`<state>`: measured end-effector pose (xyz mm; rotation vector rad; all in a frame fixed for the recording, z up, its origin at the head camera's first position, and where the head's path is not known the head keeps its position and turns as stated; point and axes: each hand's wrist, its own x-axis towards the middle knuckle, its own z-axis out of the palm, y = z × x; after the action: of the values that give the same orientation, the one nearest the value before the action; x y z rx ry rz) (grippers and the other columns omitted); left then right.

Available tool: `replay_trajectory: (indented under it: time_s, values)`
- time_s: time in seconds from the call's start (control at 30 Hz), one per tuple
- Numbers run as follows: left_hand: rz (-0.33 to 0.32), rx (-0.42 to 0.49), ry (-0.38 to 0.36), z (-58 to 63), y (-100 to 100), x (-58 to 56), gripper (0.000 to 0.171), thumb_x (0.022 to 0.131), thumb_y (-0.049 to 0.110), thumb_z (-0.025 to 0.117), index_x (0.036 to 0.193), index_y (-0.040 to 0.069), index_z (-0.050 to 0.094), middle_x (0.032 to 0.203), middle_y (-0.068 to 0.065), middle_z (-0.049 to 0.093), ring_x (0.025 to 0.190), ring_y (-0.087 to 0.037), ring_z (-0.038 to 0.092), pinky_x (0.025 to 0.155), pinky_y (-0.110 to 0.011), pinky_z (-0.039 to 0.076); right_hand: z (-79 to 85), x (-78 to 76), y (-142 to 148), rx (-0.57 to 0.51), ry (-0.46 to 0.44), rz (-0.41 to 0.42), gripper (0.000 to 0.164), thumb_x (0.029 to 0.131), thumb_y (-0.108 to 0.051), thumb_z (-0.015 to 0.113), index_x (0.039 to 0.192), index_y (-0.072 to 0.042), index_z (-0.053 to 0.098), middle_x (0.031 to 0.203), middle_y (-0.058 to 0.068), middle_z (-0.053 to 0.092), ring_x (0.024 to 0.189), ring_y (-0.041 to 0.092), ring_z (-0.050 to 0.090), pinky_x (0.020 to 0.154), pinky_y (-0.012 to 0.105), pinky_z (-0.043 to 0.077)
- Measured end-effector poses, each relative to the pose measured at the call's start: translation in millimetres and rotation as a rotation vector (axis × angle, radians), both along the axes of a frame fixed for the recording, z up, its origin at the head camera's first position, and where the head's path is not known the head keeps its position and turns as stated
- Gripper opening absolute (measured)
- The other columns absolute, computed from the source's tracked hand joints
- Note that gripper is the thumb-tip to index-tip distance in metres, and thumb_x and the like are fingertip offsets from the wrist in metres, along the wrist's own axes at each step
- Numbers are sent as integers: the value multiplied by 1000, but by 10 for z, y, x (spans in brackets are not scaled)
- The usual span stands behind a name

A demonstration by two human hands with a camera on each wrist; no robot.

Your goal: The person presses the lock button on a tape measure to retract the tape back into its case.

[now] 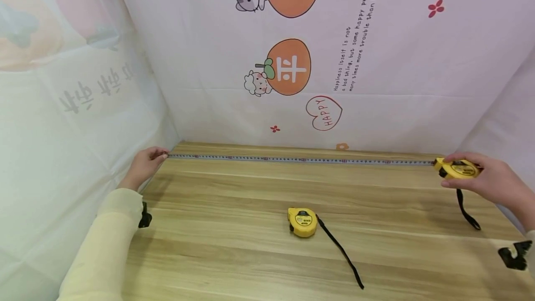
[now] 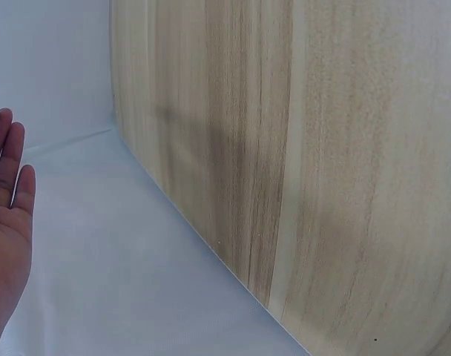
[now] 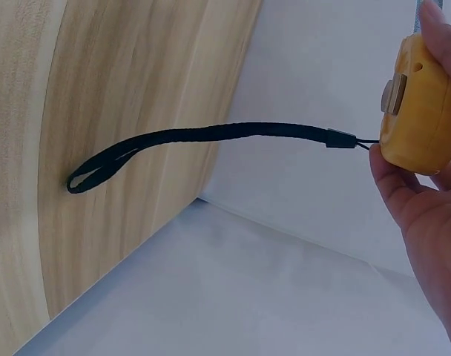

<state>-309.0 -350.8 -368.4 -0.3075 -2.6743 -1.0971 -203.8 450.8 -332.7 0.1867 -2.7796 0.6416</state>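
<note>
A yellow tape measure (image 1: 463, 168) is gripped by its case in my right hand (image 1: 497, 180) at the table's right end. Its pulled-out blade (image 1: 284, 159) runs straight along the far side of the table to the left end. There my left hand (image 1: 146, 166) pinches the blade's tip. In the right wrist view, thumb and fingers clasp the case (image 3: 422, 111), and a black wrist strap (image 3: 225, 132) dangles from it. The left wrist view catches the palm and fingers of my left hand (image 2: 7, 215), with a bit of blade at the frame edge.
A second yellow tape measure (image 1: 303, 222) lies on the wooden table (image 1: 225, 254), its black strap (image 1: 342, 251) stretched toward the front. Printed white cloth (image 1: 209, 59) hangs behind the table and at both sides. Black wrist-camera mounts (image 1: 145, 216) show at both forearms.
</note>
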Motion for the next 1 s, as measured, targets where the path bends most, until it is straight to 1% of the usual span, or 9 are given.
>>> replay_trajectory:
  time_s: [0.13,0.2,0.27,0.33,0.4,0.5,0.6,0.83,1.0]
  values:
    - [3,14,-17,24,-2,17,35,105,15,46,124,-12,55,118,-31,58,115,-46,51,97,-57,39,41,27,-19,-3,16,29,52,80,-24,83,121,-3,60,125,31,47,72,5,47,49,28,41]
    - [3,25,-24,37,-4,22,35,105,16,46,125,-12,55,119,-31,57,115,-45,51,98,-57,39,57,35,-24,7,27,52,48,80,-20,83,119,-3,62,125,31,47,76,5,48,49,28,42]
    - [2,37,-27,50,-7,26,35,105,15,46,125,-12,55,119,-31,57,115,-45,51,98,-57,38,66,36,-27,19,38,78,44,80,-17,82,117,-2,64,125,31,47,83,15,53,50,28,43]
    - [1,46,-25,63,-11,26,34,105,15,46,125,-12,55,119,-31,57,115,-45,51,98,-57,38,74,35,-34,34,41,94,41,81,-16,81,115,-2,65,126,32,46,97,33,53,59,37,47]
    - [3,54,-26,76,-11,26,34,105,15,46,124,-11,55,120,-31,57,116,-44,50,99,-57,38,74,35,-33,35,37,120,37,83,-13,79,115,0,65,128,35,43,108,53,44,68,50,46]
    - [7,61,-32,95,-13,20,34,105,17,46,124,-10,55,121,-30,57,117,-44,50,100,-56,37,77,42,-28,39,31,138,34,85,-12,76,114,1,66,131,37,40,121,61,30,75,65,36]
    - [9,69,-42,109,-7,11,34,105,18,46,125,-9,55,122,-29,56,119,-43,49,101,-56,37,71,49,-14,41,35,158,31,87,-10,74,114,2,65,130,37,39,122,62,29,75,66,35]
    - [7,98,-54,151,15,4,38,105,22,47,127,-9,53,124,-28,56,123,-43,46,103,-56,34,69,60,7,52,32,143,28,87,-10,74,111,2,65,130,39,38,117,63,32,73,69,36]
    - [-1,102,-56,197,37,26,40,105,22,46,128,-10,52,124,-29,55,124,-43,45,104,-57,33,66,59,19,87,55,147,26,83,-8,77,106,0,68,122,34,46,109,56,40,71,67,39]
